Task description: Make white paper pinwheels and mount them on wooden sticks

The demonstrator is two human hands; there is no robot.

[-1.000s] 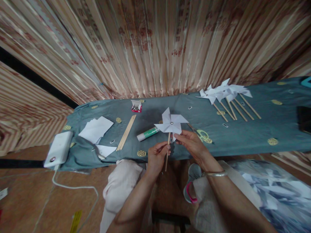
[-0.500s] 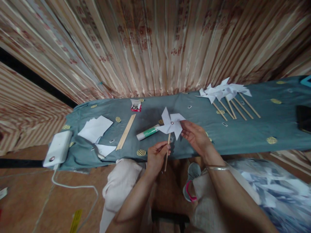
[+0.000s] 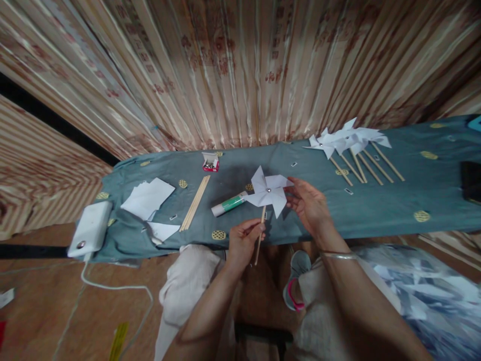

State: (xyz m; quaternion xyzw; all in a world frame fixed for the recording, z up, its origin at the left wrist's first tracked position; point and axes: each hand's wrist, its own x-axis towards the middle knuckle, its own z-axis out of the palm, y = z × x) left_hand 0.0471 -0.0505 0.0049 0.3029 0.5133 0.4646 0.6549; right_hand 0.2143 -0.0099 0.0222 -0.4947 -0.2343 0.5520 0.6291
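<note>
A white paper pinwheel [image 3: 268, 190] with a silver pin at its centre stands on a thin wooden stick [image 3: 259, 245]. My left hand [image 3: 245, 240] is closed around that stick, pinching it between thumb and fingers below the paper blades. At the pinwheel's right blade is my right hand [image 3: 306, 203], its fingers apart and just behind or touching the blade tip; I cannot tell which. Behind the pinwheel's left blade lies a green and white glue stick [image 3: 230, 203] on the cloth.
On the cloth-covered table [image 3: 376, 215] several finished pinwheels [image 3: 345, 140] lie at the back right. Further left are loose wooden sticks [image 3: 194, 203], a small red box of pins [image 3: 211, 163], white paper sheets [image 3: 146, 198] and a white power bank [image 3: 90, 228] with a cable.
My right hand has drawn slightly right and its fingers have opened off the blade. The pinwheel has shifted a little to the right, while my left hand keeps its hold.
</note>
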